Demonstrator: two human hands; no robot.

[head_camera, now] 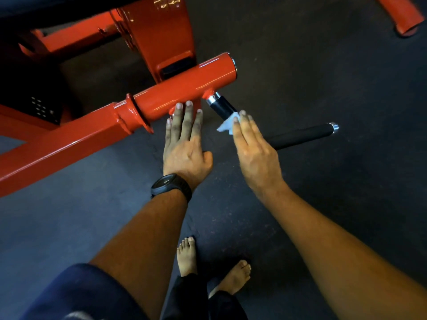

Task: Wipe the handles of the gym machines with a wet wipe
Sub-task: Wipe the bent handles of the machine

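Wet wipe (227, 124): white, pressed against the black handle (223, 107) near its chrome collar beneath the red tube (184, 88), held under the right hand (255, 150), fingers extended together. Left hand (186, 146): flat, fingers slightly spread, empty, fingertips just beside the tube.

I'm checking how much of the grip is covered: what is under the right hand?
Under the right hand lies the white wipe, pressed on the black handle. Only the wipe's corner shows by the fingertips. The stretch of handle beneath the palm is hidden.
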